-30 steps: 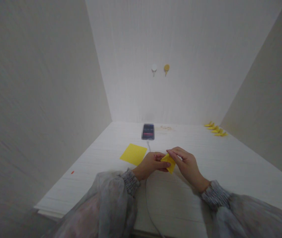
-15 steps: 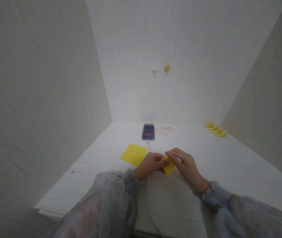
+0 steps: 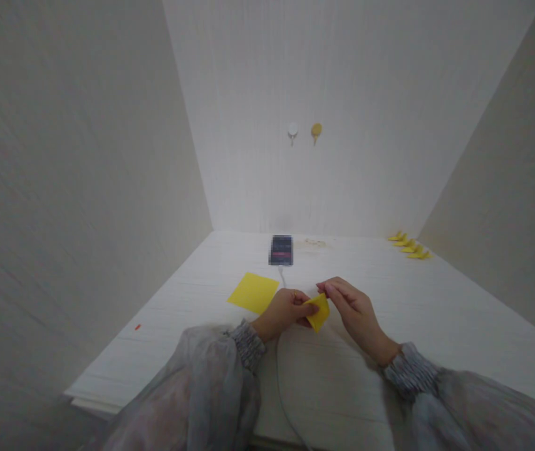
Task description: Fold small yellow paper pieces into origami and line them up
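Observation:
Between my hands is a small piece of folded yellow paper (image 3: 319, 311), held above the white table. My left hand (image 3: 290, 308) grips its left side, thumb on top and fingers underneath. My right hand (image 3: 349, 307) pinches at the top corner of the folded paper with thumb and fingertips close together. A flat square sheet of yellow paper (image 3: 252, 292) lies on the table just left of my left hand.
A phone (image 3: 281, 250), its screen blurred, sits at the back with a white cable (image 3: 279, 369) running forward under my hands. Several folded yellow paper pieces (image 3: 411, 246) are lined up back right. A small red bit (image 3: 138, 327) lies left. Two hooks (image 3: 316, 130) are on the back wall.
My right fingers have shifted slightly up at the paper's top corner, and the right side of the folded paper shows more. My left hand keeps its grip in nearly the same place.

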`<state>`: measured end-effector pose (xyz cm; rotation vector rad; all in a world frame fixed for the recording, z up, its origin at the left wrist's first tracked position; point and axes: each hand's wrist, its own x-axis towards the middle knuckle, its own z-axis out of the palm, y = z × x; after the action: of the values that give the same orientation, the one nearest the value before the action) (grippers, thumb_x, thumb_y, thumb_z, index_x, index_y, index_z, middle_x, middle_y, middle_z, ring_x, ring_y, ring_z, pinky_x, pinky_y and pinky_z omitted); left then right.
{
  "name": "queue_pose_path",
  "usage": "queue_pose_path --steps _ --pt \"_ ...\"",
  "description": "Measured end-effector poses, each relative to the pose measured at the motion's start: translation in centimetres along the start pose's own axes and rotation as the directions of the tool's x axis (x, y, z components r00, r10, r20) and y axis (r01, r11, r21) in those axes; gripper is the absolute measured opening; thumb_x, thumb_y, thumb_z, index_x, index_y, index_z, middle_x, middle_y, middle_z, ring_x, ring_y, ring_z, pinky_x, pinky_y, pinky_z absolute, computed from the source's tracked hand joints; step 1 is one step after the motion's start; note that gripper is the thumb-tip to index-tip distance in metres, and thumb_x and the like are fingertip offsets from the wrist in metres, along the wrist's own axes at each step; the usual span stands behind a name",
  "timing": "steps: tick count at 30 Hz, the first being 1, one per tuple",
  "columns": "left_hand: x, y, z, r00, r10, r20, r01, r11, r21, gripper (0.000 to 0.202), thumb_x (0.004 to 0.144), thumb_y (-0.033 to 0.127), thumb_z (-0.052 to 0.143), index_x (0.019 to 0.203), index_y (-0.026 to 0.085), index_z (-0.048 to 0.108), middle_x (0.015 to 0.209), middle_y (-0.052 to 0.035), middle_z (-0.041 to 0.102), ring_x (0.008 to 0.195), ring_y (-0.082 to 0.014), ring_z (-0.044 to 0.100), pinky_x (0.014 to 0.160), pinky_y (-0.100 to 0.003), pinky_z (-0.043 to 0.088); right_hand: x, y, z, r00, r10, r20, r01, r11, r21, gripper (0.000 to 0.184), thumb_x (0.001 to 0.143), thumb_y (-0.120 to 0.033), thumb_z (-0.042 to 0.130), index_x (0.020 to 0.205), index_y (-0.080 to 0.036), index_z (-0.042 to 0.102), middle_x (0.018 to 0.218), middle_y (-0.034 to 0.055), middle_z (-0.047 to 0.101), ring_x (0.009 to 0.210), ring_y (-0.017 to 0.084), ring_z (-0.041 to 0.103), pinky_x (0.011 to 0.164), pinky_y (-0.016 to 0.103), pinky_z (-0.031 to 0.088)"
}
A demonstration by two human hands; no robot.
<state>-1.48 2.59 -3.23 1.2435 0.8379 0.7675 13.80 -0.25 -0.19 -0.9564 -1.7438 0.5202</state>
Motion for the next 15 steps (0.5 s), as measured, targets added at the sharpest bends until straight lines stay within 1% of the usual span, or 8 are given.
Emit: queue_pose_path --steps 3,7,11,15 --pt "0.02 0.00 -0.03 1.000 0.016 -0.010 -0.016 1.000 0.001 0.032 0.056 0.036 0.066 0.071 0.009 0.058 0.066 -0.0041 0.061 0.057 -0.0125 0.058 0.059 -0.028 0.047 0.03 0.26 -0.02 1.000 0.012 0.024 -0.011 1.000 -0.010 0.020 0.082 -0.027 0.042 0.083 -0.018 0.060 0.078 0.0040 0.057 0.076 0.015 0.054 0.068 0.027 0.043" --pt "-0.14 0.19 -0.08 0.999 0.027 -0.016 -0.028 0.999 -0.017 0.032 0.056 0.035 0.067 0.072 0.009 0.058 0.067 -0.0045 0.061 0.057 -0.0120 0.057 0.057 -0.026 0.047 0.02 0.75 -0.03 0.996 -0.017 0.087 0.018 1.000 -0.011 0.014 0.077 -0.027 0.051 0.083 -0.018 0.060 0.076 0.0034 0.057 0.072 0.015 0.054 0.066 0.027 0.044" --pt "-0.26 0.43 -0.11 1.000 -0.018 -0.008 0.018 0.999 -0.037 0.032 0.052 0.032 0.070 0.070 0.009 0.058 0.064 -0.0030 0.060 0.054 -0.0105 0.055 0.052 -0.024 0.045 -0.06 0.99 -0.09 0.992 -0.027 0.120 0.024 0.999 0.024 0.016 0.079 -0.027 0.047 0.083 -0.020 0.061 0.079 0.0041 0.058 0.075 0.015 0.055 0.067 0.027 0.045" --pt "-0.35 0.56 -0.02 0.999 -0.027 0.026 0.028 0.999 -0.038 0.031 0.052 0.031 0.069 0.073 0.010 0.060 0.065 -0.0028 0.060 0.054 -0.0102 0.055 0.051 -0.022 0.043 -0.07 0.89 -0.10 0.993 -0.027 0.111 0.026 1.000 0.007 0.016 0.079 -0.026 0.048 0.081 -0.020 0.062 0.077 0.0034 0.059 0.074 0.015 0.056 0.066 0.027 0.045"
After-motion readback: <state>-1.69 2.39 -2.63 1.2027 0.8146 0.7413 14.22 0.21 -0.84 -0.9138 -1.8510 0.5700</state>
